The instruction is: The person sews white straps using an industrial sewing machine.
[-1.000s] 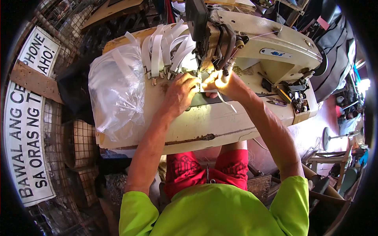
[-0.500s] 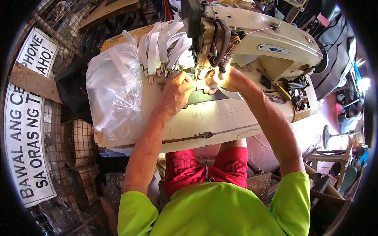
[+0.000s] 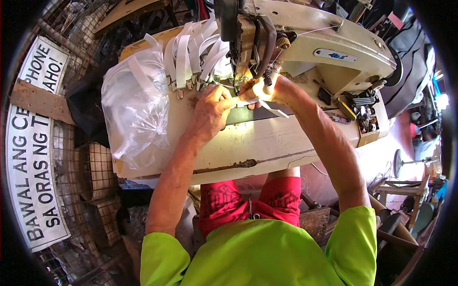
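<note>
At the lit needle area of the sewing machine (image 3: 329, 31), my left hand (image 3: 212, 105) has its fingers closed on a short piece of white strap (image 3: 274, 111). My right hand (image 3: 269, 90) grips the same strap just right of the needle, fingers curled and partly hidden under the machine head, with a loose tail hanging down toward the lower right. Left of the needle lie several white straps with metal clips (image 3: 182, 62), looped in a row. Beside them is a clear plastic bag of white material (image 3: 133, 109).
The machine's cream table (image 3: 210, 162) has a worn front edge. At its right are a small parts box (image 3: 367, 119), a yellow-handled tool (image 3: 347, 108) and snips (image 3: 338, 118). A wire mesh with a printed sign (image 3: 28, 157) stands at the left; a fan and stools are at the right.
My left hand has shifted slightly left, and my right hand has turned a little at the needle. The strap's tail has moved. The table appears slightly higher in view.
</note>
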`<move>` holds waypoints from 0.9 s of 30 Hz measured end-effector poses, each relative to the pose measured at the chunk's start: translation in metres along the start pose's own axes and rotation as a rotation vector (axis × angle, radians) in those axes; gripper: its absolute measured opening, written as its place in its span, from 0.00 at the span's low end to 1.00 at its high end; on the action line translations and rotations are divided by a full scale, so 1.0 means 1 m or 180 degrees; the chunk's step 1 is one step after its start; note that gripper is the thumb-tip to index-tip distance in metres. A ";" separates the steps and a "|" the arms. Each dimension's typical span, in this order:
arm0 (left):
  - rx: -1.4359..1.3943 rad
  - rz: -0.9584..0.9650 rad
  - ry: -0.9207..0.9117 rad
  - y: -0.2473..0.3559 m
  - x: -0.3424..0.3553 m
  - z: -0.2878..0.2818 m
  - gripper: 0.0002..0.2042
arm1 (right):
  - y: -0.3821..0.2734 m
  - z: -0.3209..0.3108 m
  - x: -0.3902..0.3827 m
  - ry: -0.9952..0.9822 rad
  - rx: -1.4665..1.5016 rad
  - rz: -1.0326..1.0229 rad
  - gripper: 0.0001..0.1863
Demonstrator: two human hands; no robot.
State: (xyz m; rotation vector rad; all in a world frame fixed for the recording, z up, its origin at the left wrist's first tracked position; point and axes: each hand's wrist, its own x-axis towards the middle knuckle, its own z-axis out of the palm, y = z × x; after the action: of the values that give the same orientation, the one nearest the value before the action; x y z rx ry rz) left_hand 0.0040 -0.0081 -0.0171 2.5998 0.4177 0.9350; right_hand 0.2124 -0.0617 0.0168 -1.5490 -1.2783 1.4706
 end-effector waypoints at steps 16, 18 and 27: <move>0.0207 0.0237 -0.0050 0.004 0.003 -0.003 0.05 | -0.011 -0.006 -0.090 0.1945 -0.3911 -0.1016 0.16; 0.0156 0.0264 -0.0093 0.002 0.004 -0.004 0.06 | -0.004 0.009 -0.103 0.2202 -0.4553 -0.1730 0.15; -0.0275 0.0017 -0.0150 0.000 0.004 -0.009 0.11 | 0.038 0.041 -0.034 0.1722 -0.2388 -0.2127 0.10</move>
State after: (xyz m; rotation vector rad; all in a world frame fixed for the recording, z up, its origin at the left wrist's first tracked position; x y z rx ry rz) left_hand 0.0013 -0.0044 -0.0088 2.5404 0.3504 0.8720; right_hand 0.1842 -0.1126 -0.0128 -1.5436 -1.8350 0.1183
